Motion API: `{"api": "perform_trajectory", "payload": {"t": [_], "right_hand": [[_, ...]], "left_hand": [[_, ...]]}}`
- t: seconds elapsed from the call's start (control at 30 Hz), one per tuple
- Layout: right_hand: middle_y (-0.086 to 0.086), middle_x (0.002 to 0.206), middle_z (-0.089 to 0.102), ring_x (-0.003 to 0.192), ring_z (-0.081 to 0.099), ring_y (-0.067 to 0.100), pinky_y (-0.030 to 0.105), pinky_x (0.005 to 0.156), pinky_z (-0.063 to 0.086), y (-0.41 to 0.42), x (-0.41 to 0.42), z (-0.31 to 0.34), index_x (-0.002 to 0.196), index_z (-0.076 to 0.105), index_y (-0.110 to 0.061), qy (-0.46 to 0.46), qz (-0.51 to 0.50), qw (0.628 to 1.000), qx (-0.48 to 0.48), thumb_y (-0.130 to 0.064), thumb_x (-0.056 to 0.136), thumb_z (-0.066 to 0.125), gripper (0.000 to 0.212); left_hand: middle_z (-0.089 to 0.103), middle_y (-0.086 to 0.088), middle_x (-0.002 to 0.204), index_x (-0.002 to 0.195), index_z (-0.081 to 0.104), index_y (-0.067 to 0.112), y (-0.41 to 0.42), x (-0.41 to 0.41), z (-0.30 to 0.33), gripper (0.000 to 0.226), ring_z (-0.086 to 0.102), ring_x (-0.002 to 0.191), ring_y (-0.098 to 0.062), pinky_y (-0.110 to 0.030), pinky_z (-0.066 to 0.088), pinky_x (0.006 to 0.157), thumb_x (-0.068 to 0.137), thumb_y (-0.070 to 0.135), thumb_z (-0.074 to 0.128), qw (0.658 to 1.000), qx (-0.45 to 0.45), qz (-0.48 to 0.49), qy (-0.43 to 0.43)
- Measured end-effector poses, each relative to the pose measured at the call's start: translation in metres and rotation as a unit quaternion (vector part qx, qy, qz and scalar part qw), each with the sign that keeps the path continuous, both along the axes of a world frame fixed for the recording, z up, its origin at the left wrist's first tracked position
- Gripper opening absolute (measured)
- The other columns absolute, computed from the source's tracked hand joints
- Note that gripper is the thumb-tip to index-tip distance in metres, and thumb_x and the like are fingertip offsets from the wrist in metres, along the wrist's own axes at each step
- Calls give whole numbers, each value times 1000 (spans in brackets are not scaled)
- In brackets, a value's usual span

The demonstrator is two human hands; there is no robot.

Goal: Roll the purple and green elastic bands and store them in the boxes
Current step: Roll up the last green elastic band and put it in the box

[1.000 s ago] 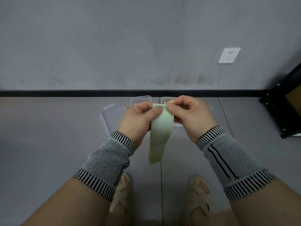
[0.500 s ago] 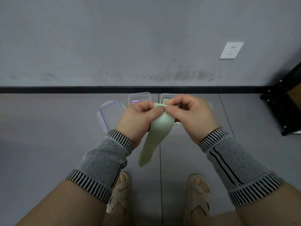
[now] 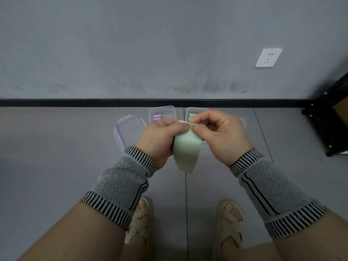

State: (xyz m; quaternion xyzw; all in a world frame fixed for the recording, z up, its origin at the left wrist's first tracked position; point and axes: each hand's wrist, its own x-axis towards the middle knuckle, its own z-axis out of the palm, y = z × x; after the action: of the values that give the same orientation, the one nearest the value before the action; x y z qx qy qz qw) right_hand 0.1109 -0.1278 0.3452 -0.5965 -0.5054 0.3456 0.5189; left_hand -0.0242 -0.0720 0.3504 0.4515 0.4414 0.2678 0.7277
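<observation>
grey floor (image 3: 56, 166) carries two clear boxes (image 3: 162, 112), a loose lid (image 3: 129, 129) and sandalled feet (image 3: 228, 223).

A white wall socket (image 3: 268, 57) sits on the grey wall (image 3: 131, 44), above a black skirting strip (image 3: 75, 102) that meets the grey floor (image 3: 47, 157). A black shelf frame (image 3: 327, 121) stands at the right edge. Two beige sandals (image 3: 230, 225) show below.

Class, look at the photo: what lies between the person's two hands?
In the head view, the green band lies between the left hand and right hand; both pinch its top edge, and the rest hangs down.
</observation>
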Motion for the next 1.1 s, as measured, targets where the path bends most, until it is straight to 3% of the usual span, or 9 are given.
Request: {"api": "perform_trajectory", "payload": {"t": [0.2,0.33,0.47,0.57,0.67,0.8,0.9,1.03,1.1], "right_hand": [[-5,76,64,68,58,14,29,65,50,0,0,1,78,67,-20,-157,10,987,29,-6,84,63,15],[-7,76,60,69,55,9,26,64,46,1,-1,-1,78,66,-15,-231,18,971,64,-7,82,60,11],[-4,73,58,66,51,8,20,60,42,1,-2,-3,78,66,-12,-256,32,962,93,-7,80,59,10],[-4,74,59,66,52,9,19,60,43,1,1,-3,78,67,-13,-241,27,966,90,-10,81,59,9],[-2,77,64,69,58,13,28,65,50,1,3,-4,79,69,-16,-193,18,978,72,-12,82,62,8],[2,81,69,79,65,26,40,75,56,0,1,-2,79,69,-25,-52,11,999,12,-5,86,63,22],[3,81,70,79,68,24,38,75,57,-1,1,4,85,71,-22,57,-14,998,-6,-8,91,57,21],[14,77,70,75,68,31,45,70,58,1,1,1,81,73,-16,-5,-20,1000,-23,-22,92,59,19],[12,72,70,67,68,25,40,63,58,1,2,-1,80,73,-10,-16,-20,999,-37,-21,90,62,19]], "left_hand": [[53,-22,87,93,62,-5,1,-3,-2,15,52,73,-30,-33,44,67,83,3,56,999,-41,10,2],[54,-15,76,86,58,3,2,-6,1,13,51,63,-25,-30,44,61,81,13,50,996,-83,16,3],[63,-10,74,85,66,6,3,-7,-2,22,59,67,-22,-33,49,68,87,26,58,998,-68,-1,8],[64,-14,80,93,67,0,2,-8,-3,19,60,71,-24,-32,51,69,88,15,57,998,-59,-11,-10],[62,-17,83,95,64,-6,3,-10,-4,18,58,72,-24,-30,51,66,89,9,55,998,-45,-21,-27],[60,-12,70,81,62,-1,2,-7,-3,15,56,61,-20,-26,47,59,90,7,54,1000,20,-13,-3],[61,-16,75,79,62,-1,0,-4,-2,15,56,67,-23,-30,48,65,90,7,55,997,69,6,22],[64,-14,74,74,64,5,-2,0,-3,17,59,70,-25,-37,51,71,90,7,57,993,112,9,41],[65,-15,75,74,64,6,-3,0,-4,18,61,73,-27,-40,52,74,90,7,57,992,117,9,46]]}}
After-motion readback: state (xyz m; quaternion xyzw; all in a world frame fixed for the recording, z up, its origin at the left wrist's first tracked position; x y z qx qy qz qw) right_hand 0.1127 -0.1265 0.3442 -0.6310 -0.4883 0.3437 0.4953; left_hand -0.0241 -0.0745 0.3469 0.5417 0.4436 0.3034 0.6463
